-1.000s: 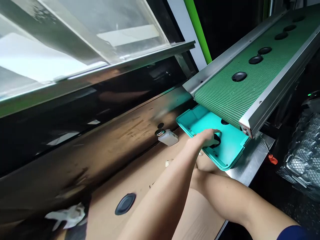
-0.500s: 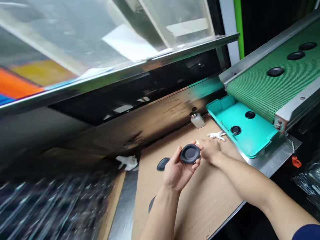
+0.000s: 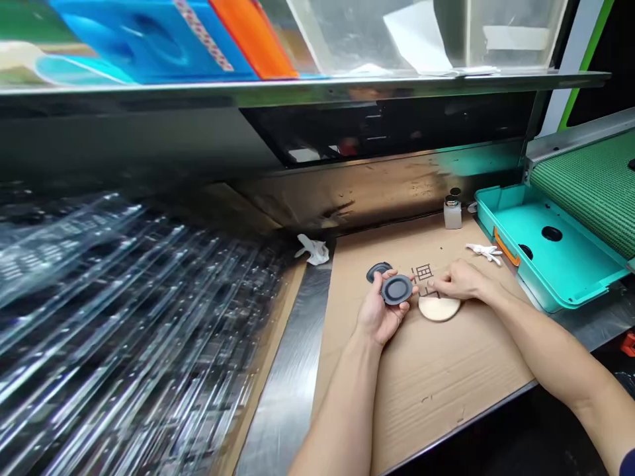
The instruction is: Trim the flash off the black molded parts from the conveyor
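My left hand (image 3: 381, 316) is turned palm up, its fingers and thumb closed round the edge of a dark grey oval plastic part (image 3: 397, 289) with a sunken middle. A similar black oval part (image 3: 378, 270) lies on the cardboard (image 3: 446, 370) just behind it. To the right, my right hand (image 3: 461, 280) is low over the cardboard with its fingers curled in. What those fingers hold, if anything, is hidden. Directly below them sits a cream round pad (image 3: 440, 309), which they may be touching.
A turquoise tray (image 3: 585, 297) with black round parts stands under the end of a green conveyor belt (image 3: 590, 178). A small bottle (image 3: 452, 215) and white gloves (image 3: 485, 252) are near the back. Stacked clear plastic trays (image 3: 149, 330) fill the left. A metal shelf (image 3: 347, 89) overhangs the back.
The view has swung left. My left hand still holds the oval part. My right hand, partly hidden behind the left before, is now apart from it, and the cream pad shows below.
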Available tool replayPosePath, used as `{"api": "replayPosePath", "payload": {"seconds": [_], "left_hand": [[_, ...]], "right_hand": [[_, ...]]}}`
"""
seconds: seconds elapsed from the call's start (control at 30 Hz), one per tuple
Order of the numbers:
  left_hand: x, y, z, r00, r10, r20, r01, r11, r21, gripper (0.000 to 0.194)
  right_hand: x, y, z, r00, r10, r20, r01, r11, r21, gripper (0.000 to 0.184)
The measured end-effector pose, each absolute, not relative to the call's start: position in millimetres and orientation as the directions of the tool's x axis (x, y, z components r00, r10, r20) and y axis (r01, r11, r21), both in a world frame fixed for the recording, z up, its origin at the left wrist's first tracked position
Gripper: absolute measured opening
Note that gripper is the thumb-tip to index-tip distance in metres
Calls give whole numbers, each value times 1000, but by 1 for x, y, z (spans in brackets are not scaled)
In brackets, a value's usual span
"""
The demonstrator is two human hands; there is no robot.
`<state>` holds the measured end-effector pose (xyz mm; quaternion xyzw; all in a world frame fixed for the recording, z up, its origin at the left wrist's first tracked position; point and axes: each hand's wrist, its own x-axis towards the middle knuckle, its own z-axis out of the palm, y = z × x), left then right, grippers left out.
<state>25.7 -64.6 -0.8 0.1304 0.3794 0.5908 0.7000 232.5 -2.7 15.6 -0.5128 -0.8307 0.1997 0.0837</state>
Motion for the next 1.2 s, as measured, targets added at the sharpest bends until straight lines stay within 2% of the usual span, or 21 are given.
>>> {"api": "replayPosePath", "payload": {"seconds": [0.07, 0.13, 0.17, 0.23, 0.33, 0.43, 0.5, 0.6, 0.7, 0.77, 1.0, 1.1, 1.2], "left_hand": [[22, -64, -4, -7, 922, -386, -743, 253, 620, 38], [22, -64, -2, 2, 916, -400, -753, 265, 602, 41], [24, -65, -1, 24, 916, -400, -762, 276, 586, 40], [28, -67, 5, 92, 922, -376, -781, 300, 547, 35], [35, -70, 12, 178, 923, -340, -785, 342, 517, 33], [41, -71, 15, 202, 919, -339, -765, 364, 531, 35], [43, -70, 16, 196, 913, -359, -756, 374, 538, 41], [45, -69, 17, 213, 878, -428, -736, 433, 521, 56], [46, -71, 19, 241, 835, -495, -704, 502, 503, 71], [47, -72, 19, 240, 826, -509, -693, 513, 506, 72], [54, -72, 19, 229, 824, -518, -655, 524, 544, 52], [61, -73, 18, 162, 845, -509, -601, 494, 629, 49], [67, -75, 19, 62, 853, -519, -505, 475, 721, 48]], "right_hand": [[238, 4, 16, -365, 927, 89, 876, 375, -304, 56], [248, 13, 15, -233, 929, 288, 940, 291, -178, 45], [253, 18, 14, -173, 926, 336, 964, 229, -136, 38], [263, 26, 13, -108, 949, 297, 984, 144, -101, 33], [264, 31, 12, -188, 961, 202, 950, 231, -212, 30], [247, 21, 17, -342, 886, 312, 787, 452, -421, 29], [232, 8, 20, -417, 837, 353, 658, 546, -518, 30], [216, -10, 24, -483, 807, 341, 542, 581, -607, 26], [209, -19, 25, -514, 791, 333, 501, 591, -631, 23], [208, -21, 26, -527, 779, 341, 498, 608, -618, 22], [207, -23, 24, -589, 724, 359, 506, 677, -534, 22], [206, -26, 23, -652, 681, 333, 540, 725, -427, 26], [206, -31, 27, -699, 656, 284, 600, 754, -267, 30]]}}
